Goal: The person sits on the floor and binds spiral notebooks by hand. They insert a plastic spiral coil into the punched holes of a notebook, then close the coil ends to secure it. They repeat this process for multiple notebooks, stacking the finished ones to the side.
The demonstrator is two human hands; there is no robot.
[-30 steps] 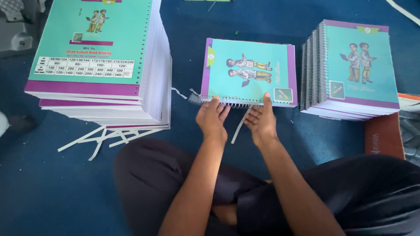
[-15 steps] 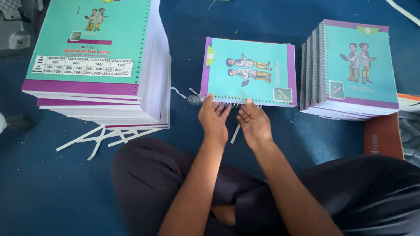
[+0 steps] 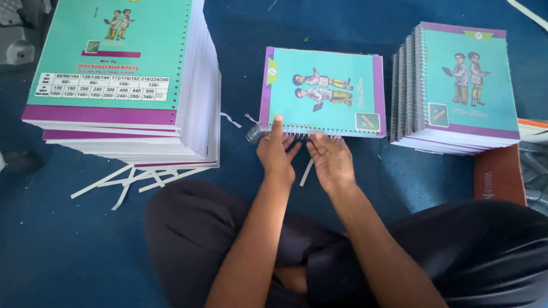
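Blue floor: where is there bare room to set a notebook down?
Bare blue floor lies left of the knee, below the paper strips. The gap between middle notebook and right stack is too narrow.

The left stack is cut off by the frame's top edge, so its full cover does not show. The right stack hides what lies under it, save a red-brown slab poking out at lower right, its far end covered. The coil along the notebook lower edge is partly hidden behind the left hand and right hand. Grey gear at upper left is cropped and unclear.
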